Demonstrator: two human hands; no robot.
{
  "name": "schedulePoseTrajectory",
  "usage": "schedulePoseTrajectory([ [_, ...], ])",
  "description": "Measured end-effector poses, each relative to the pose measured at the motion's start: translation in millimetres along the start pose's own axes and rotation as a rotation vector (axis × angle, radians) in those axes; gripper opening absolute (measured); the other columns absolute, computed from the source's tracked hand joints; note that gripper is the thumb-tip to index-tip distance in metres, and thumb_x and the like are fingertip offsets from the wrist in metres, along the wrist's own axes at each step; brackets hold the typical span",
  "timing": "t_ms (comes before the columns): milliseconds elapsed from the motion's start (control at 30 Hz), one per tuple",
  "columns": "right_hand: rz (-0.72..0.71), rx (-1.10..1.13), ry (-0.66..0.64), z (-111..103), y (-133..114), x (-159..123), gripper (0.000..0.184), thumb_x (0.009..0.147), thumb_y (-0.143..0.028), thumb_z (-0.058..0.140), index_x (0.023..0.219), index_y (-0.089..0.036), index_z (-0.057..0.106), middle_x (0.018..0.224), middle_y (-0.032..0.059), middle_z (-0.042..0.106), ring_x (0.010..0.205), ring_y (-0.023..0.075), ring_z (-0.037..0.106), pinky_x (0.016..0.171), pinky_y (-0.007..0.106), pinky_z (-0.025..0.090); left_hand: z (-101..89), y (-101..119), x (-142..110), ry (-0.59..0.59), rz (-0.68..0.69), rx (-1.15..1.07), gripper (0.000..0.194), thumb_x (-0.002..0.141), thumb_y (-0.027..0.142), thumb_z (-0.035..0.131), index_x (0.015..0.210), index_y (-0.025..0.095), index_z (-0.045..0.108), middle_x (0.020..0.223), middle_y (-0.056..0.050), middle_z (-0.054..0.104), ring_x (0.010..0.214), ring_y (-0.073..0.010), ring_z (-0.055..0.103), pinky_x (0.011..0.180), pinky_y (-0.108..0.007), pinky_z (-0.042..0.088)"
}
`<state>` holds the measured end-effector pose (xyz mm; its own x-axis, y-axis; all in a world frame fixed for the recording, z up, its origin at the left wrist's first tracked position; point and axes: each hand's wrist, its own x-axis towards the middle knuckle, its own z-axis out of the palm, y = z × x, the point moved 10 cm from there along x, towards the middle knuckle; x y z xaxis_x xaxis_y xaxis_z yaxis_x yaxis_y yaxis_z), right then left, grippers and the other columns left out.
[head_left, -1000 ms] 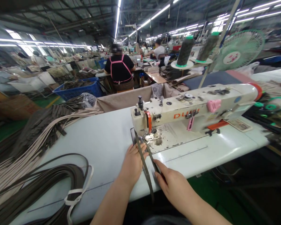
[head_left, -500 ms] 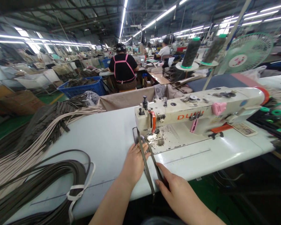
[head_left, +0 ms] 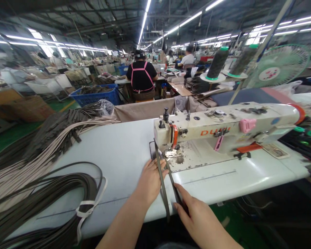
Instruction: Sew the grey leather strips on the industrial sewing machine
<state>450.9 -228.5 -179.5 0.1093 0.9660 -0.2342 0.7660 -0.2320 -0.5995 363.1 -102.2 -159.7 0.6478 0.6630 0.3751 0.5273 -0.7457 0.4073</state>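
A dark grey-green fabric strap [head_left: 164,193] hangs down from the head of the sewing machine [head_left: 191,133], crosses over the fingers of my left hand [head_left: 149,183] and droops past the table's front edge. My left hand rests flat beside the presser foot [head_left: 170,153], fingers stretched forward. Another length of strap [head_left: 171,178] runs from under the foot toward me. My right hand [head_left: 197,216] pinches this length between thumb and fingers at the table edge. Whether both lengths are one piece I cannot tell.
A bundle of dark straps [head_left: 86,188], tied with a white band [head_left: 85,209], lies at left. Behind it are heaped beige straps [head_left: 67,133]. Thread cones [head_left: 217,64] and a green fan [head_left: 280,67] stand back right. A person [head_left: 142,74] sits ahead beside a blue basket [head_left: 95,97].
The whole view has shifted slightly right and down as the head moved. Both hands keep their places at the machine. The hanging strap's lower end has swung slightly.
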Motion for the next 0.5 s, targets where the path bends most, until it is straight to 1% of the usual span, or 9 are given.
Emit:
schedulePoseTrajectory([
  [100, 0.004, -0.007, -0.002, 0.1, 1.3, -0.7, 0.057, 0.101, -0.032, 0.041, 0.157, -0.018, 0.040, 0.121, 0.0141, 0.073, 0.108, 0.0312, 0.072, 0.090, 0.040, 0.054, -0.2, 0.2, 0.5, -0.001, -0.003, 0.000, 0.030, 0.105, 0.028, 0.053, 0.129, 0.019, 0.067, 0.139, -0.007, 0.067, 0.137, -0.0261, 0.057, 0.119, -0.053, 0.042],
  [233, 0.011, -0.029, -0.012, 1.0, 5.2, 0.3, 0.058, 0.102, -0.033, 0.041, 0.157, -0.016, 0.040, 0.123, 0.0155, 0.072, 0.107, 0.0317, 0.072, 0.086, 0.039, 0.055, -0.8, 0.9, 1.3, -0.026, -0.020, -0.011, 0.030, 0.105, 0.027, 0.052, 0.130, 0.018, 0.067, 0.140, -0.007, 0.066, 0.138, -0.0258, 0.056, 0.120, -0.053, 0.041],
  [400, -0.010, -0.012, -0.010, 2.8, 7.2, 1.2, 0.058, 0.102, -0.035, 0.039, 0.157, -0.015, 0.040, 0.118, 0.0141, 0.074, 0.105, 0.0294, 0.073, 0.086, 0.036, 0.055, -2.5, 1.6, 1.8, -0.042, -0.042, -0.027, 0.029, 0.105, 0.031, 0.053, 0.128, 0.020, 0.068, 0.142, -0.006, 0.065, 0.140, -0.0250, 0.054, 0.121, -0.051, 0.039],
  [500, -0.030, -0.008, -0.002, 5.0, 9.1, 2.2, 0.059, 0.102, -0.038, 0.038, 0.156, -0.015, 0.040, 0.112, 0.0129, 0.075, 0.099, 0.0284, 0.075, 0.084, 0.035, 0.056, -4.7, 1.2, 3.0, -0.033, -0.052, -0.056, 0.030, 0.106, 0.034, 0.053, 0.130, 0.020, 0.067, 0.141, -0.006, 0.066, 0.139, -0.0237, 0.054, 0.122, -0.048, 0.036],
])
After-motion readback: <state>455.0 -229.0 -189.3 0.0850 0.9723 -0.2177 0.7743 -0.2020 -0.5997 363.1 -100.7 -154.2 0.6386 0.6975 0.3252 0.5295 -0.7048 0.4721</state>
